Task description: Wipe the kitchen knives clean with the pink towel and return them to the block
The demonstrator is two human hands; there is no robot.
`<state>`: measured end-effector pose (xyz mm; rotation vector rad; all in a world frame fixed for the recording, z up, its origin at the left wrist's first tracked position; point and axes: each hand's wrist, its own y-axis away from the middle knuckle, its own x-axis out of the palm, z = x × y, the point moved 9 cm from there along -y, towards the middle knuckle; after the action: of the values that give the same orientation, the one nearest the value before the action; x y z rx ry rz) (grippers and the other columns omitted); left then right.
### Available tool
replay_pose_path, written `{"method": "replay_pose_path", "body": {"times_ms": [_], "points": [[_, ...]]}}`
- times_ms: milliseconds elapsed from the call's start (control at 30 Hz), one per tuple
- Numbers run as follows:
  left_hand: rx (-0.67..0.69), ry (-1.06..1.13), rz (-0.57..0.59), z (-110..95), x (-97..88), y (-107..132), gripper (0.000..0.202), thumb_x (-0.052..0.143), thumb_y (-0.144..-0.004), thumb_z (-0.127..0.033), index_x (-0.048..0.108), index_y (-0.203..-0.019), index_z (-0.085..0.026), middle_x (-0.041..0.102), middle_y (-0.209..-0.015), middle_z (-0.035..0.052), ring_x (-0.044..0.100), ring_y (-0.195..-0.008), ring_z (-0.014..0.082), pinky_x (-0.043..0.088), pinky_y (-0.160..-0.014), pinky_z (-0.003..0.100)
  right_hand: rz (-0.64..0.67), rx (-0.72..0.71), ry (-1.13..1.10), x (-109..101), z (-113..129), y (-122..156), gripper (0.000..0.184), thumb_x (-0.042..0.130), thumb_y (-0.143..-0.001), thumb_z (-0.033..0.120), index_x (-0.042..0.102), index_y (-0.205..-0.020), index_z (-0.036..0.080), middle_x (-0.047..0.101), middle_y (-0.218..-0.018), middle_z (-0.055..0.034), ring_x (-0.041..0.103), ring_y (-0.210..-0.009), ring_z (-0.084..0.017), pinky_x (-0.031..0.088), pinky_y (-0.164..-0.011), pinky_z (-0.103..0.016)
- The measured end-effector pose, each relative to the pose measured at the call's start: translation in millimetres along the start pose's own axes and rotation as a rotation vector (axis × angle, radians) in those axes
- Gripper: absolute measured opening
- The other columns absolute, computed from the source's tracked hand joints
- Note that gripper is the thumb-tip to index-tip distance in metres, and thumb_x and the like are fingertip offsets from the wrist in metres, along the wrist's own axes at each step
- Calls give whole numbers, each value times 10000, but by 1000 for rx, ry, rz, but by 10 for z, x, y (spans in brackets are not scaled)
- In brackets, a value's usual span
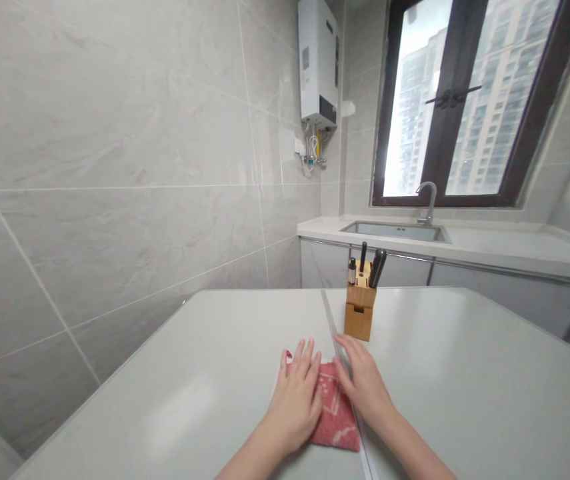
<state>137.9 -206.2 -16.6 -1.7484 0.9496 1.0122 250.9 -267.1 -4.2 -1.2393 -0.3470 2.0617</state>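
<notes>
On the tabletop [455, 373], well apart from its far edge and just left of the seam [329, 313]: a folded, patterned red cloth [337, 417]. Laid over its left part: the left hand [297, 393], with fingers stretched and released. Close to the cloth's far right corner: the right hand [366, 382], with fingers slightly bent and released. Nearer to the far edge, upright: a wooden knife block [359, 320].

A cloth [333, 413] lay on a table [465, 380] before a knife block [359, 321]; behind, a sink [397, 231] sat in a counter [509, 241] below a window [445, 140].
</notes>
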Motion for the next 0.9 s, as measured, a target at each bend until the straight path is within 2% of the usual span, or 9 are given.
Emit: {"method": "replay_pose_path", "body": {"times_ms": [100, 167, 233, 333, 433, 600, 700, 800, 900], "points": [[-63, 22, 185, 36, 337, 28, 547, 294, -883, -268, 194, -1414, -184, 133, -1486, 64, 62, -1363, 236, 77, -1085, 504, 338, -22, 119, 453, -27, 190, 449, 419, -846, 337, 451, -1271, 197, 446, -1356, -132, 357, -1267, -297, 178, -1050, -562], [-87, 32, 225, 88, 433, 25, 545, 272, -890, -290, 188, -1415, -174, 147, -1482, 70, 76, -1361, 234, 89, -1085, 499, 449, 14, 161, 605, -89, 289, 480, 362, -866, 377, 389, -1320, 222, 358, -1414, -114, 279, -1309, -318, 125, -1027, -630], [-86, 29, 225, 115, 452, 5, 546, 273, -887, -295, 185, -1415, -182, 140, -1482, 61, 73, -1362, 235, 71, -1086, 501, 486, 25, 178, 658, -117, 334, 496, 305, -883, 410, 324, -1351, 246, 282, -1447, -90, 217, -1334, -309, 68, -1019, -653], [-90, 25, 227, 127, 455, -17, 554, 282, -880, -287, 182, -1415, -185, 128, -1483, 57, 74, -1361, 239, 62, -1086, 502, 501, 30, 179, 662, -136, 347, 506, 274, -890, 435, 273, -1368, 266, 232, -1463, -72, 179, -1347, -295, 8, -1018, -654], [-96, 27, 232, 118, 463, -14, 554, 288, -876, -277, 192, -1413, -183, 121, -1484, 57, 72, -1362, 237, 57, -1087, 498, 503, 37, 171, 646, -145, 343, 506, 272, -891, 438, 264, -1370, 275, 226, -1465, -69, 176, -1348, -289, 2, -1020, -649], [-29, 72, 192, 12, 332, 32, 634, 407, -840, -366, 188, -1415, -213, 117, -1489, 52, 50, -1362, 266, 2, -1081, 517, 478, 21, 166, 617, -146, 315, 491, 282, -892, 413, 295, -1360, 266, 274, -1450, -81, 213, -1339, -281, 18, -1028, -641], [49, 145, 272, -78, 314, 73, 774, 540, -750, -455, 207, -1411, -230, 180, -1477, 64, 104, -1351, 299, -9, -1079, 522, 457, 22, 176, 610, -183, 289, 480, 328, -881, 368, 327, -1348, 255, 299, -1439, -91, 243, -1330, -282, 18, -1031, -636], [52, 185, 371, -53, 370, 102, 907, 629, -671, -442, 176, -1418, -199, 156, -1480, 88, 123, -1346, 313, 52, -1087, 501, 415, 45, 169, 596, -258, 249, 456, 339, -877, 323, 374, -1325, 246, 344, -1419, -102, 292, -1310, -276, 50, -1039, -621], [75, 168, 403, -20, 393, 118, 860, 613, -707, -389, 165, -1419, -214, 148, -1484, 78, 105, -1350, 306, 71, -1085, 500, 317, 69, 130, 533, -359, 180, 416, 338, -875, 275, 452, -1273, 235, 439, -1365, -107, 374, -1266, -259, 128, -1053, -579]]}}
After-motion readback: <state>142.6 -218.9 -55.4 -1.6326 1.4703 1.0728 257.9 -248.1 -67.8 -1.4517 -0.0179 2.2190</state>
